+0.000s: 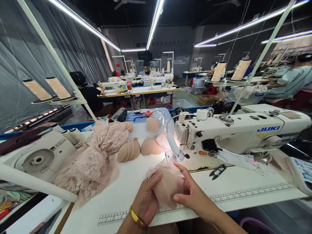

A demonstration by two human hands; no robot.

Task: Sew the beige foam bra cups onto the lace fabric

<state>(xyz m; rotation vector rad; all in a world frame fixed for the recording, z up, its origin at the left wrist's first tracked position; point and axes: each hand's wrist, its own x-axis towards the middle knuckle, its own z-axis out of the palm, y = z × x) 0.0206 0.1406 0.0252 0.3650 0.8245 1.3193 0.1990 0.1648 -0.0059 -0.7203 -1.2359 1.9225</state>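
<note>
Both my hands hold one small piece of pink lace fabric (167, 187) just above the white sewing table (117, 198), in front of the needle area. My left hand (147, 200), with a gold bangle on the wrist, grips the fabric's left side with closed fingers. My right hand (192, 193) pinches its right side between thumb and fingers. The white JUKI sewing machine (243, 128) stands just behind, with its small lamp (174, 148) lit. Stacks of beige bra pads (129, 151) and a single cup (151, 146) lie beyond the fabric.
A heap of pink lace (95, 159) lies at the left, beside another machine (41, 156). Black thread snips (217, 171) rest right of my hands. A clear plastic bin (146, 122) sits behind the pads. Thread cones (57, 87) stand on racks. Other people work at distant tables.
</note>
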